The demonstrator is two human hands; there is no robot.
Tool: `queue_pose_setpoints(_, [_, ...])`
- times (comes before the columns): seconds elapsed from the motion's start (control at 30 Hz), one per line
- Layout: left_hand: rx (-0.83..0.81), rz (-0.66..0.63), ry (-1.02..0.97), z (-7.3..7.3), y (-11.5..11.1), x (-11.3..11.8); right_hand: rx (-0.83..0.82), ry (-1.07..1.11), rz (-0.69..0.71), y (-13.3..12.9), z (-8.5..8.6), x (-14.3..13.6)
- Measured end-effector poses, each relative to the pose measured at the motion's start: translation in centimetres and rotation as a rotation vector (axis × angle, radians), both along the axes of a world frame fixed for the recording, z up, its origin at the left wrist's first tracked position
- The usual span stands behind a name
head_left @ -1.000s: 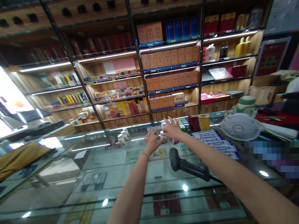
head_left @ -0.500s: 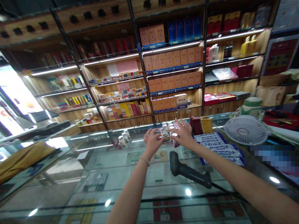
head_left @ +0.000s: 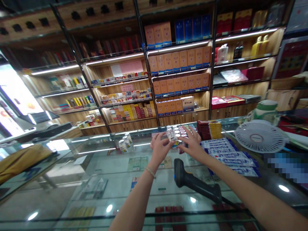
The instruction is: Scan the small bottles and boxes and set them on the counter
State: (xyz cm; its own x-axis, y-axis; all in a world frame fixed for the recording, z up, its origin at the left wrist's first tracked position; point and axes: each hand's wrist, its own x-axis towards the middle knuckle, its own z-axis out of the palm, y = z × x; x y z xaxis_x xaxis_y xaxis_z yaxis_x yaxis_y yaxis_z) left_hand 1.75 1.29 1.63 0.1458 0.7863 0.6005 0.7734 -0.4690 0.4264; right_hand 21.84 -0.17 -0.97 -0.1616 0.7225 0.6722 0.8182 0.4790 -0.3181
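A close group of small white-capped bottles (head_left: 170,132) stands on the glass counter, with colourful labels low on the front ones. My left hand (head_left: 159,147) is curled against the group's left side, its thumb on a front bottle. From the right, my right hand (head_left: 192,145) reaches over the group with bent fingers, thumb and fingertips at the bottles. Fingers partly hide the rear bottles. In front of my hands lies a black handheld barcode scanner (head_left: 183,175). Farther left stand several similar small bottles (head_left: 122,145), apart from my hands.
Beside my right forearm lie blue-and-white packets (head_left: 228,154), with a stack of red and yellow packs (head_left: 209,130) behind. A white fan (head_left: 261,136) and a green-and-white jug (head_left: 266,110) stand at right. Shelves of orange boxes (head_left: 181,85) line the back wall.
My right hand has come lower and closer around the bottles, its fingers more bent. My left hand has shifted slightly right against them. The view has moved a little.
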Motion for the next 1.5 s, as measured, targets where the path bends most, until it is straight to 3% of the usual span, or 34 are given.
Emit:
queue_pose_setpoints(0.47, [-0.046, 0.048, -0.155, -0.1, -1.2, 0.3, 0.148, 0.0, -0.03, -1.5, 0.0, -0.8])
queue_pose_setpoints(0.73, [-0.043, -0.03, -0.047, -0.3, -1.1, 0.0, 0.16, -0.061, -0.075, -1.0, -0.2, 0.0])
queue_pose_setpoints(1.13, [-0.006, -0.155, 0.067, -0.4, -1.2, 0.2, 0.134, -0.139, 0.003, -1.4, 0.5, 0.9])
queue_pose_setpoints(1.27, [0.041, -0.114, 0.04, -0.6, -1.7, 0.8, 0.204, -0.117, -0.038, -1.7, 0.7, 0.5])
queue_pose_setpoints(1.5, [0.072, 0.086, 0.044, -0.3, -3.4, 2.3, 0.246, -0.185, -0.095, -2.4, 1.0, -0.1])
